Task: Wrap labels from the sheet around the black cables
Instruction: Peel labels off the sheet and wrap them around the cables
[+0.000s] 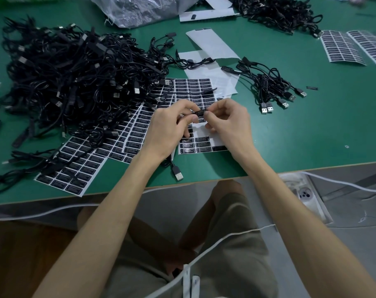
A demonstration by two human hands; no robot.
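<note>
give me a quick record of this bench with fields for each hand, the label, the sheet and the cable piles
left hand: pinches black cable, whose USB plug lies near the table edge
right hand: pinches label against that cable
label sheet: flat under both hands, some labels gone
big cable pile: left, lying over more sheets
small cable bundle: right of the sheet
table: green

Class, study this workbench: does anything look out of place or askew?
A small black strip, perhaps a label, lies alone on the green table, right of the small cable bundle. At left, label sheets lie skewed, partly buried under the big cable heap.
</note>
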